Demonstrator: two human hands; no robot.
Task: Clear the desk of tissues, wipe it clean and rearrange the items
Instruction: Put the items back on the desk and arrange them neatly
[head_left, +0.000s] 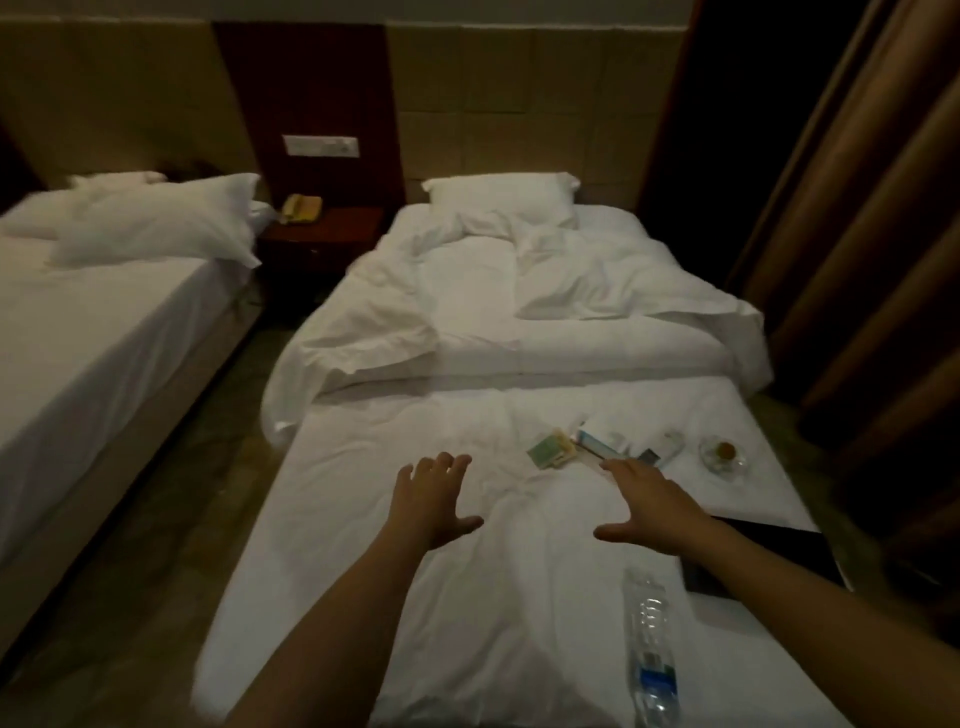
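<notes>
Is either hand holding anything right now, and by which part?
Nothing is held. The left hand and right hand are both spread open over the white sheet; the plastic bottle lies untouched.

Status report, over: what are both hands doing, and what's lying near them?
Left hand open, right hand open, fingers spread over white sheet. Small boxes just past right fingertips. Plastic bottle lying by right forearm. No tissues made out.

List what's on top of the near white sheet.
A green packet, a blue-and-white box, a glass ashtray, a plastic bottle on its side, and a dark flat item at the right edge, partly hidden by the right forearm. The sheet covers whatever is beneath.
</notes>
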